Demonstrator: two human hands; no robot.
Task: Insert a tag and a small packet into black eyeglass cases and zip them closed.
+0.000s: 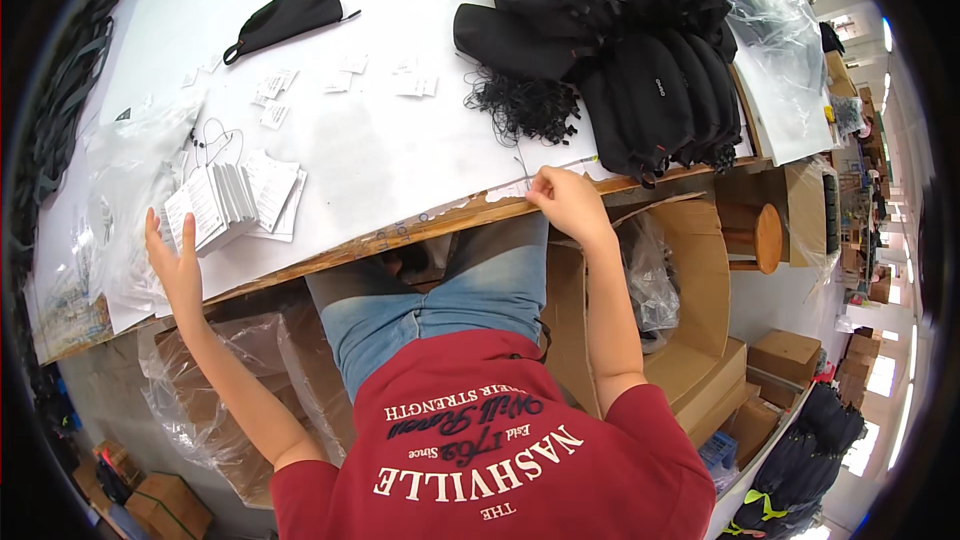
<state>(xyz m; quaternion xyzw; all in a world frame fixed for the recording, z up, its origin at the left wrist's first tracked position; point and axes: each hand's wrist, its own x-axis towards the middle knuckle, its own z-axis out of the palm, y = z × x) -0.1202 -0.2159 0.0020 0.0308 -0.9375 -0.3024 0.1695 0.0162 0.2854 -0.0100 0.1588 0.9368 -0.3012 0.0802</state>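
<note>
My left hand (178,265) is open, its fingers spread beside a stack of white printed cards (215,208) near the table's front edge. A thin string loop (218,145) lies just beyond that stack. At the front edge, right of centre, my right hand (568,202) is closed in a pinch. A thin dark string (521,166) shows at its fingertips. Beyond it lies a tangled heap of black strings (520,105). Next to this heap is a large pile of black zip pouches (640,90). One more black pouch (290,22) lies alone at the far left.
Small white labels (273,90) are scattered mid-table. Clear plastic bags lie at the left (135,170) and far right (775,30) of the white table (400,165). Below its wooden edge stand an open cardboard box (690,290) and a wooden stool (765,238).
</note>
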